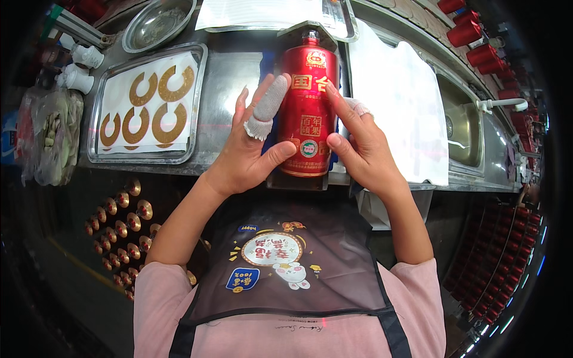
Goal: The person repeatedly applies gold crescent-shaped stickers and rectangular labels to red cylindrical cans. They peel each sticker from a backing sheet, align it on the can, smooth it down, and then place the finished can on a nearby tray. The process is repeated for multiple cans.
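A: Position of the glossy red cylindrical bottle with gold lettering (309,113)?

B: Lying at the grey metal counter's (215,125) front edge, neck away from the worker.

A: Hands?

B: Apart, flanking it, fingers extended. Left hand (242,155): thumb over lower label, grey fabric finger cover (271,104). Right hand (367,152): index fingertip over lettering. Contact pressure: cannot tell.

A: Left side?

B: Rectangular silver metal tray (201,95), five flat gold horseshoe-shaped pieces (169,123).

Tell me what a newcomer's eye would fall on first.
Probably the glossy red bottle with gold lettering, between the person's left hand and right hand at upper centre. Next, perhaps, the five gold C-shaped pieces on white paper in the metal tray at upper left.
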The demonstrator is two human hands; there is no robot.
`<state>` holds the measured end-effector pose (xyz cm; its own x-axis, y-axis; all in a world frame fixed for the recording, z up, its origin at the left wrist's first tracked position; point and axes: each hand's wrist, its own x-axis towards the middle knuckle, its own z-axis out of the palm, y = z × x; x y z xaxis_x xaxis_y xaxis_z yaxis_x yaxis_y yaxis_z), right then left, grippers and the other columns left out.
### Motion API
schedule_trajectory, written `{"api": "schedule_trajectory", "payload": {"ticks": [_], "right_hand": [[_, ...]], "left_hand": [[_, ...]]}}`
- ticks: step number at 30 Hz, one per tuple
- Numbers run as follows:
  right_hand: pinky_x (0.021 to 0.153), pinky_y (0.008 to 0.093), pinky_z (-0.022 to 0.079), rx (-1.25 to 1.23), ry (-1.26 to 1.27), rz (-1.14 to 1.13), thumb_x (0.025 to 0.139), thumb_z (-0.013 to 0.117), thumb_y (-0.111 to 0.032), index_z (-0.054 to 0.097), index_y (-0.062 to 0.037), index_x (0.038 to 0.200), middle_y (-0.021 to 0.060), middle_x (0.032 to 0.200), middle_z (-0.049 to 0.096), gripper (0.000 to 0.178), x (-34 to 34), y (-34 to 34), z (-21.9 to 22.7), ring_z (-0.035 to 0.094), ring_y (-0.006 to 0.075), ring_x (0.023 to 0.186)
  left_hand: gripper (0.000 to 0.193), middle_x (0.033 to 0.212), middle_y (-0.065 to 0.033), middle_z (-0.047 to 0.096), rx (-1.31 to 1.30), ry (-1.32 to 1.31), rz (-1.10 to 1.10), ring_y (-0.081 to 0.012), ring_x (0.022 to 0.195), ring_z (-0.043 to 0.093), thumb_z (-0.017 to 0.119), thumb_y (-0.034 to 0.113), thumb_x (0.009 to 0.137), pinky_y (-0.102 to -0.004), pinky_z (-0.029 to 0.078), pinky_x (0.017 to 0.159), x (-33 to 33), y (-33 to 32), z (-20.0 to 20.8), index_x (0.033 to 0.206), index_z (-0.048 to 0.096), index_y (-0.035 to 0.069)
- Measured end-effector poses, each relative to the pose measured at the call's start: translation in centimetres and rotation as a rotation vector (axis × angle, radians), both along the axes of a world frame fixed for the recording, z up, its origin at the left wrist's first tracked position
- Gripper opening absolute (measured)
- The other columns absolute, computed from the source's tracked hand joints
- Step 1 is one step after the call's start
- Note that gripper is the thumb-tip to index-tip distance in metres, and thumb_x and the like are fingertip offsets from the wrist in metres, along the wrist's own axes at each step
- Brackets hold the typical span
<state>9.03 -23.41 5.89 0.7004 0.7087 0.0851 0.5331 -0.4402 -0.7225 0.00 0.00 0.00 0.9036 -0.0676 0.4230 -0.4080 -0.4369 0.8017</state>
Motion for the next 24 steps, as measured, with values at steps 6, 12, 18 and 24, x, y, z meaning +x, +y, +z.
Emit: {"api": "schedule_trajectory", "payload": {"ticks": [6,12,18,24], "right_hand": [[0.1,0.0484,0.05,-0.056,0.045,0.013,0.096,0.065,-0.046,0.044,-0.033,0.156,0.0297,0.139,0.053,0.065,-1.2,-0.2,0.0,0.06,0.0456,0.12],[0.103,0.0422,0.047,-0.09,-0.052,-0.005,0.095,0.069,-0.042,0.046,-0.0243,0.156,0.0233,0.14,0.054,0.068,-0.5,0.3,1.1,0.058,0.0371,0.121],[0.098,0.0471,0.053,-0.17,-0.094,-0.05,0.091,0.072,-0.041,0.048,-0.0339,0.154,0.0273,0.14,0.053,0.067,0.2,2.0,1.8,0.061,0.0445,0.12],[0.09,0.0499,0.055,-0.11,-0.175,-0.02,0.092,0.067,-0.054,0.044,-0.0386,0.155,0.0381,0.133,0.053,0.069,0.4,2.1,1.1,0.064,0.0512,0.111]], "left_hand": [[0.075,0.166,-0.0124,0.031,0.068,0.049,-0.007,-0.0315,0.157,0.019,0.065,0.045,0.097,-0.0608,0.001,0.123,-1.3,-0.3,0.5,0.16,0.036,0.016],[0.075,0.165,-0.0139,0.032,0.107,0.013,-0.005,-0.033,0.157,0.019,0.066,0.043,0.097,-0.0636,0.003,0.122,-1.3,-0.2,1.2,0.159,0.037,0.015],[0.076,0.166,-0.0168,0.029,0.203,0.013,0.015,-0.0353,0.156,0.019,0.067,0.045,0.095,-0.0671,0.002,0.12,-1.0,-0.6,1.8,0.158,0.037,0.014],[0.077,0.166,-0.0179,0.029,0.207,0.022,0.015,-0.0354,0.157,0.019,0.066,0.046,0.095,-0.0685,0.003,0.12,-1.1,-0.5,1.7,0.159,0.036,0.015]]}}
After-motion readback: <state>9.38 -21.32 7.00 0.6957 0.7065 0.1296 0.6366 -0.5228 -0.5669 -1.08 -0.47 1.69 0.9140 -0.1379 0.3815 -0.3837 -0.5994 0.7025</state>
